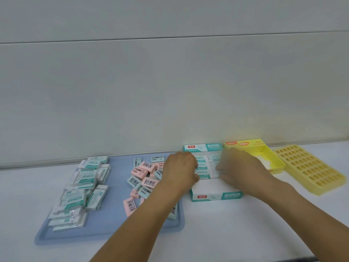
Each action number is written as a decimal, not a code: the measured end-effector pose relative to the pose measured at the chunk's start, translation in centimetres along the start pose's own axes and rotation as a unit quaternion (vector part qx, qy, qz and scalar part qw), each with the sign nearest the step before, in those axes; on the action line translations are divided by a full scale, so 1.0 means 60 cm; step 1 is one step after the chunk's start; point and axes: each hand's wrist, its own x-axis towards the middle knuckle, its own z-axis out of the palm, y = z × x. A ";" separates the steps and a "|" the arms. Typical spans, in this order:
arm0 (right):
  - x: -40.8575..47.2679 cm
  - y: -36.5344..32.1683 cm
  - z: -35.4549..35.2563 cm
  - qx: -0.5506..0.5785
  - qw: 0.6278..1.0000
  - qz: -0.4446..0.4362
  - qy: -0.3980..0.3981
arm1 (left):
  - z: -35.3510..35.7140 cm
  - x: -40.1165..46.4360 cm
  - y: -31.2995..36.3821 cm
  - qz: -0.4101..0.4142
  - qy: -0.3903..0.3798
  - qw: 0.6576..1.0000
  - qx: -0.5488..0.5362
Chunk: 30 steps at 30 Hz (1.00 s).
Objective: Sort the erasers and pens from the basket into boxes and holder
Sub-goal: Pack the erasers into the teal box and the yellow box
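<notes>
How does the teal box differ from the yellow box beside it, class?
The teal box holds rows of wrapped erasers; the yellow box shows only something white inside. Both hands, left hand and right hand, reach into the teal box; none touches the yellow. Both are open-topped cardboard boxes with red labels.

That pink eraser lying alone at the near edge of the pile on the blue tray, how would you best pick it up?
Take the flat pink rectangular eraser across its two long side edges, coming from straight above. It lies flat, barcode up, so a pinch grip fits its narrow width; its left side on the blue plastic tray is open.
</notes>
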 end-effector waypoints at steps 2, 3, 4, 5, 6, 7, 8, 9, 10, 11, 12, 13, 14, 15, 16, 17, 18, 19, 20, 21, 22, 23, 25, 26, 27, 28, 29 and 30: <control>-0.001 0.000 0.001 0.015 1.000 0.012 -0.002 | 0.001 0.002 0.000 -0.001 -0.007 1.000 -0.008; -0.001 0.001 0.001 0.020 1.000 0.016 -0.002 | 0.002 0.003 0.000 -0.001 -0.008 1.000 -0.010; -0.001 0.001 0.002 0.017 1.000 0.018 -0.004 | 0.002 0.004 0.000 -0.002 -0.009 1.000 -0.012; 0.000 0.001 0.002 0.011 1.000 0.020 -0.005 | 0.001 0.004 0.000 -0.003 -0.012 1.000 -0.015; 0.001 -0.001 0.001 0.007 1.000 0.022 -0.005 | 0.000 0.002 0.000 -0.003 -0.015 1.000 -0.019; 0.001 -0.004 -0.002 0.006 1.000 0.024 -0.002 | -0.003 -0.002 0.000 -0.001 -0.015 0.999 -0.028; 0.002 -0.008 -0.006 0.007 1.000 0.024 0.004 | -0.007 -0.010 -0.002 -0.003 -0.011 0.999 -0.044; 0.003 -0.014 -0.011 0.018 0.999 0.026 0.019 | -0.013 -0.021 -0.007 -0.008 0.003 0.998 -0.065; 0.005 -0.023 -0.016 0.039 0.998 0.027 0.040 | -0.020 -0.035 -0.014 -0.014 0.031 0.996 -0.087; 0.007 -0.033 -0.020 0.073 0.995 0.023 0.071 | -0.028 -0.053 -0.025 -0.022 0.068 0.991 -0.113; 0.010 -0.048 -0.026 0.117 0.987 0.010 0.105 | -0.037 -0.074 -0.040 -0.031 0.112 0.984 -0.137; 0.016 -0.065 -0.030 0.163 0.977 -0.010 0.133 | -0.045 -0.098 -0.059 -0.041 0.151 0.975 -0.156; 0.023 -0.085 -0.035 0.205 0.967 -0.033 0.148 | -0.054 -0.123 -0.081 -0.053 0.183 0.967 -0.167; 0.030 -0.109 -0.041 0.242 0.958 -0.056 0.146 | -0.061 -0.150 -0.107 -0.068 0.206 0.961 -0.173; 0.038 -0.135 -0.048 0.271 0.950 -0.077 0.133 | -0.068 -0.177 -0.135 -0.083 0.224 0.955 -0.175; 0.047 -0.162 -0.054 0.288 0.945 -0.098 0.119 | -0.074 -0.205 -0.164 -0.100 0.237 0.951 -0.170; 0.057 -0.189 -0.056 0.295 0.942 -0.120 0.106 | -0.079 -0.232 -0.193 -0.121 0.244 0.949 -0.159; 0.067 -0.215 -0.060 0.294 0.940 -0.144 0.097 | -0.084 -0.259 -0.221 -0.142 0.242 0.949 -0.147; 0.077 -0.240 -0.060 0.288 0.939 -0.166 0.084 | -0.088 -0.282 -0.248 -0.163 0.229 0.950 -0.137; 0.087 -0.265 -0.061 0.280 0.940 -0.184 0.065 | -0.091 -0.302 -0.272 -0.181 0.207 0.952 -0.134; 0.095 -0.288 -0.062 0.274 0.939 -0.203 0.044 | -0.093 -0.317 -0.292 -0.194 0.180 0.955 -0.136; 0.103 -0.309 -0.061 0.267 0.937 -0.223 0.025 | -0.093 -0.327 -0.306 -0.204 0.154 0.957 -0.138; 0.113 -0.349 -0.062 0.254 0.933 -0.257 -0.002 | -0.089 -0.335 -0.321 -0.207 0.112 0.961 -0.146; 0.116 -0.366 -0.061 0.236 0.935 -0.266 -0.005 | -0.086 -0.335 -0.325 -0.205 0.098 0.963 -0.144; 0.117 -0.380 -0.058 0.205 0.941 -0.270 -0.001 | -0.084 -0.334 -0.326 -0.204 0.088 0.965 -0.138; 0.118 -0.390 -0.055 0.169 0.947 -0.275 0.005 | -0.083 -0.333 -0.327 -0.205 0.083 0.967 -0.129; 0.119 -0.397 -0.053 0.142 0.950 -0.278 0.016 | -0.082 -0.333 -0.329 -0.206 0.080 0.968 -0.121; 0.121 -0.400 -0.048 0.126 0.952 -0.277 0.028 | -0.082 -0.332 -0.331 -0.207 0.077 0.968 -0.117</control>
